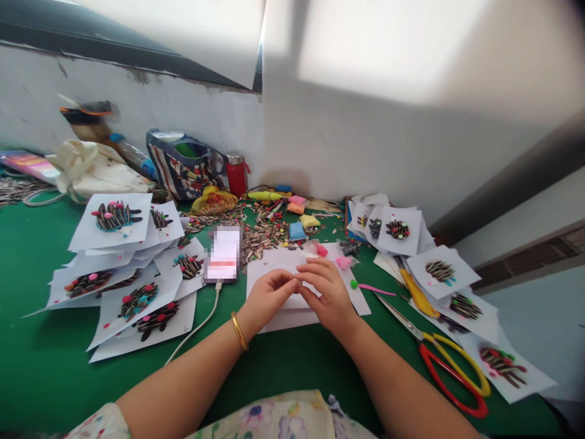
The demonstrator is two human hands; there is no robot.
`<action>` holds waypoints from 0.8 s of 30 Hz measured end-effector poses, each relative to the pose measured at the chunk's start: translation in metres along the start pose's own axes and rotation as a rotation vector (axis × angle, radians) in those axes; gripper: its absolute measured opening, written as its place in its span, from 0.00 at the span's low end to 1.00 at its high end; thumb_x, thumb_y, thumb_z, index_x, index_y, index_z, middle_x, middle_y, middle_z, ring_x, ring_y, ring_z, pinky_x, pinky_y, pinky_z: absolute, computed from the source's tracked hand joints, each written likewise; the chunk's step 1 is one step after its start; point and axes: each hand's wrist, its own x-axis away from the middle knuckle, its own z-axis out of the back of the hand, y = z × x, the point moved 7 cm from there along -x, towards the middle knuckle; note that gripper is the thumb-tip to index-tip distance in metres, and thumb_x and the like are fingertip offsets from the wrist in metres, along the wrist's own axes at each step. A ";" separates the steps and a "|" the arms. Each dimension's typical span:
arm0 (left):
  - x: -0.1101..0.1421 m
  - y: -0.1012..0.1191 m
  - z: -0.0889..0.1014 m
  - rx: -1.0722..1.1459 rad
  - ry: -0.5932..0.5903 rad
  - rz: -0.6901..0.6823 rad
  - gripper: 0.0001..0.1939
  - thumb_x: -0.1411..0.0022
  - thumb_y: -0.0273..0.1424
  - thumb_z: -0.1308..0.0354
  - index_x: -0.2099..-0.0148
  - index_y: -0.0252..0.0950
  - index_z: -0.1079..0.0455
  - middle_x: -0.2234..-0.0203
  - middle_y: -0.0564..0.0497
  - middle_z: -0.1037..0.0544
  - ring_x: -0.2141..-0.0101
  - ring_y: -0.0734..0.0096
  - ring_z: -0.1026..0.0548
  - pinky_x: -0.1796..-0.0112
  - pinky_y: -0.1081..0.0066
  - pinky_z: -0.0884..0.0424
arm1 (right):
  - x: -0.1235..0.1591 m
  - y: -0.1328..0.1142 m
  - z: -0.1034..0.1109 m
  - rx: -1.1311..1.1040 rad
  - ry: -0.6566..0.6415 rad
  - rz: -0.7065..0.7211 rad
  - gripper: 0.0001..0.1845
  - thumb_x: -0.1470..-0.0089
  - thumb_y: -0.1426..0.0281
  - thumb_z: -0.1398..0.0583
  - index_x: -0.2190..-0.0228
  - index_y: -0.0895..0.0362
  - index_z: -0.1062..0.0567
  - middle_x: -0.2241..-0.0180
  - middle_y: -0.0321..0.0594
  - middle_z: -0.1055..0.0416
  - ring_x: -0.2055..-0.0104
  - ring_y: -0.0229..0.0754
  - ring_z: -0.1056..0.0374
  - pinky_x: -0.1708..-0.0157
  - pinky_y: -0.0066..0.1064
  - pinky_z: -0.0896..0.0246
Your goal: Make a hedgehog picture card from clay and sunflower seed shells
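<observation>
My left hand (272, 297) is closed in a pinch over sheets of white paper (258, 274). My right hand (329, 296) meets it at the fingertips, its thumb and index finger curled inward and the other fingers reaching forward. Whatever lies between the fingertips is too small or hidden to make out. Just beyond the right hand are small bags of pink clay (346, 262) and a bag of black clay (349, 247). A pink strip (377, 289) with a green ball (354, 285) at its end lies to the right of that hand.
Sunflower seeds (267, 235) lie scattered behind the paper, near blue (297, 231) and yellow clay packs (310, 221). A phone (223, 256) with a cable stands left. Stacks of seed-decorated cards (77, 241) flank both sides. Scissors (414, 329) lie open-bladed at right, beside a yellow-handled tool (418, 296).
</observation>
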 end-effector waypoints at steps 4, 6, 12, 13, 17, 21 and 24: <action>0.000 -0.004 -0.002 0.060 -0.038 0.041 0.14 0.43 0.40 0.38 0.61 0.34 0.25 0.66 0.48 0.21 0.63 0.66 0.25 0.58 0.67 0.29 | 0.000 0.000 -0.001 0.001 -0.010 0.003 0.13 0.44 0.72 0.38 0.56 0.49 0.24 0.55 0.40 0.25 0.47 0.48 0.35 0.46 0.49 0.38; 0.000 -0.006 -0.003 0.080 -0.065 0.073 0.15 0.42 0.40 0.39 0.61 0.33 0.24 0.66 0.47 0.20 0.63 0.64 0.24 0.57 0.66 0.29 | 0.000 0.001 -0.002 0.004 -0.020 0.000 0.13 0.43 0.72 0.39 0.56 0.49 0.24 0.55 0.40 0.25 0.46 0.48 0.35 0.46 0.49 0.38; 0.000 -0.006 0.001 0.044 -0.033 0.076 0.15 0.43 0.40 0.38 0.64 0.32 0.23 0.68 0.46 0.19 0.64 0.64 0.24 0.59 0.67 0.29 | -0.001 0.001 -0.004 -0.003 -0.032 -0.008 0.13 0.45 0.69 0.37 0.56 0.49 0.24 0.55 0.41 0.25 0.46 0.49 0.36 0.46 0.49 0.38; 0.000 -0.007 0.001 0.043 -0.039 0.079 0.15 0.43 0.41 0.38 0.64 0.32 0.23 0.68 0.46 0.19 0.64 0.64 0.23 0.59 0.67 0.29 | 0.000 0.001 -0.004 -0.003 -0.027 -0.009 0.13 0.44 0.70 0.37 0.56 0.49 0.24 0.55 0.41 0.25 0.46 0.49 0.35 0.46 0.49 0.38; 0.001 -0.006 -0.002 0.063 -0.065 0.080 0.15 0.43 0.41 0.38 0.62 0.33 0.23 0.66 0.46 0.19 0.63 0.63 0.23 0.58 0.65 0.28 | 0.000 0.001 -0.002 -0.004 -0.012 -0.008 0.11 0.44 0.71 0.38 0.58 0.49 0.23 0.56 0.40 0.25 0.47 0.48 0.35 0.46 0.49 0.38; 0.000 -0.006 -0.001 0.018 -0.057 0.069 0.14 0.43 0.40 0.38 0.63 0.33 0.22 0.67 0.46 0.18 0.64 0.63 0.23 0.58 0.66 0.28 | 0.000 0.001 -0.004 -0.004 -0.042 -0.016 0.12 0.44 0.70 0.38 0.57 0.49 0.23 0.56 0.41 0.25 0.46 0.49 0.35 0.46 0.49 0.38; 0.000 -0.006 0.001 -0.015 -0.044 0.064 0.14 0.43 0.40 0.38 0.64 0.33 0.22 0.67 0.46 0.18 0.65 0.64 0.23 0.59 0.66 0.28 | 0.000 0.000 -0.005 -0.001 -0.035 -0.011 0.12 0.44 0.70 0.37 0.57 0.49 0.23 0.56 0.41 0.25 0.47 0.48 0.35 0.47 0.49 0.37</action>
